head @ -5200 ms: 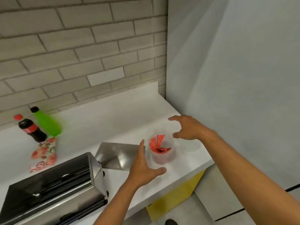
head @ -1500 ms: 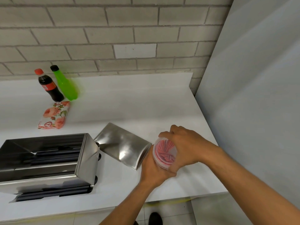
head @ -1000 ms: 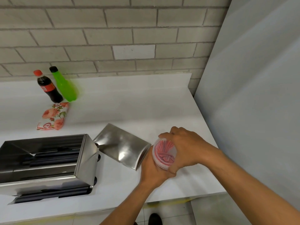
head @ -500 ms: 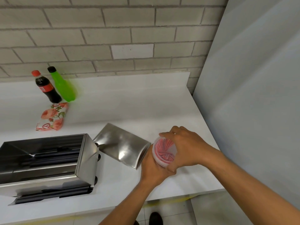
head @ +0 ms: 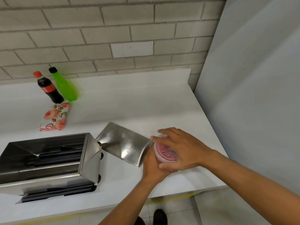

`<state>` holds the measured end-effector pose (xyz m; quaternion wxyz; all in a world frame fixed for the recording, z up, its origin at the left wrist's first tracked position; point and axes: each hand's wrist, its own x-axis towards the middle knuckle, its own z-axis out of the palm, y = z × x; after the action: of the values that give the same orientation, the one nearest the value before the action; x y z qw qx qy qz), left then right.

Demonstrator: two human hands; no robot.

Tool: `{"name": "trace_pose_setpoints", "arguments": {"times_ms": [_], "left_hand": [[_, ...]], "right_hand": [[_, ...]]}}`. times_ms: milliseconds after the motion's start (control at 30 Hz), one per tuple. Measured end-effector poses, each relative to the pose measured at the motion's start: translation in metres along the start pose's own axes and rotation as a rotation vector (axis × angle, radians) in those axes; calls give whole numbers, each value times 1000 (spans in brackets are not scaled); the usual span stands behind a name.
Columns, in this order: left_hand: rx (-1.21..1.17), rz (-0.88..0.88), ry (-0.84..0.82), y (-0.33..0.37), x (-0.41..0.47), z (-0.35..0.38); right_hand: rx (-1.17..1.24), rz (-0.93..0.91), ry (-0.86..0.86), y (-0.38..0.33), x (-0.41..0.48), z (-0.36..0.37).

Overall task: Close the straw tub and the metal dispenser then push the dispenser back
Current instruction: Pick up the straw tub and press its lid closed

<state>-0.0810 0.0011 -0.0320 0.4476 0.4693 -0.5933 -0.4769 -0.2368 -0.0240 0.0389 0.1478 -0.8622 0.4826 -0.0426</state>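
A small clear straw tub [head: 164, 151] full of red straws sits near the counter's front right, with a clear lid on top. My left hand [head: 153, 166] wraps its near side from below. My right hand [head: 181, 150] lies over the lid, fingers spread across it toward the left. The metal dispenser [head: 48, 161] stands open at the front left, dark straws visible inside. Its shiny lid [head: 125, 143] hangs open to the right, hinged at the box's corner and resting on the counter just left of the tub.
A cola bottle [head: 48, 88] and a green bottle [head: 65, 86] stand at the back left by the brick wall. A floral napkin pack [head: 55, 116] lies in front of them. A grey wall panel [head: 251, 95] bounds the white counter [head: 129, 103] on the right.
Earlier both hands hovered open around the uncovered tub. Since then they have closed on it with the lid on top. In the last second my right fingers have spread further across the lid.
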Motion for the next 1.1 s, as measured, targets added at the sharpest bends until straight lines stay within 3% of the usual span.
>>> {"name": "trace_pose_setpoints", "arguments": {"times_ms": [167,367,833,1100], "left_hand": [[63,19,44,-11,2,-1],[121,-5,89,-20,1,1],[128,-24,-19,-17,4,-3],[298,-108,-40,-19,-9,-38]], "right_hand": [[-36,0,150,-2,0,15],[-86,124,191,-10,-1,25],[-37,120,165,-4,3,19],[-34,158,136,20,29,0]]}}
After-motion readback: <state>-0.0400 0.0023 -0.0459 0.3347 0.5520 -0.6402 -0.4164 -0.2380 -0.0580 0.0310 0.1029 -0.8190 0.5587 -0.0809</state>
